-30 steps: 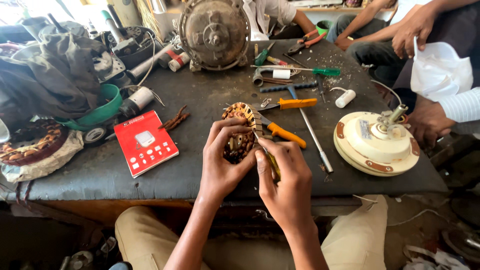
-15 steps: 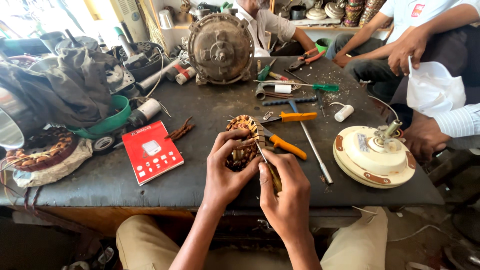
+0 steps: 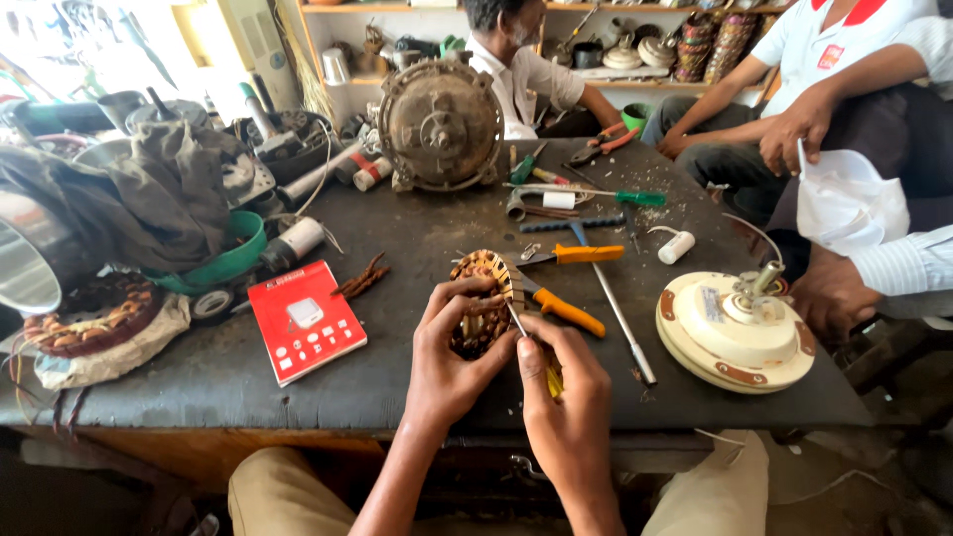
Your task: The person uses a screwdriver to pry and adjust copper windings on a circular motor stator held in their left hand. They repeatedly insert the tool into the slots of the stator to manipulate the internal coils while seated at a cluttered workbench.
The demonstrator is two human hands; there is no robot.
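Observation:
My left hand [image 3: 452, 352] grips a round motor stator with copper windings [image 3: 483, 296], held upright at the near edge of the dark workbench [image 3: 417, 238]. My right hand [image 3: 566, 392] holds a thin tool with a yellow handle [image 3: 536, 352]; its metal tip touches the stator's right side. Just right of the stator lie orange-handled pliers [image 3: 561, 310].
A red booklet [image 3: 306, 322] lies left of my hands, and a cream ceiling-fan motor [image 3: 735, 333] sits at the right. A large rusty motor housing [image 3: 440, 124], screwdrivers [image 3: 586, 195] and a white capacitor [image 3: 677, 246] lie further back. Other people sit at the far and right sides.
The view has tilted up and come closer. My hands have stayed on the stator, with the tool tip still working at its right side.

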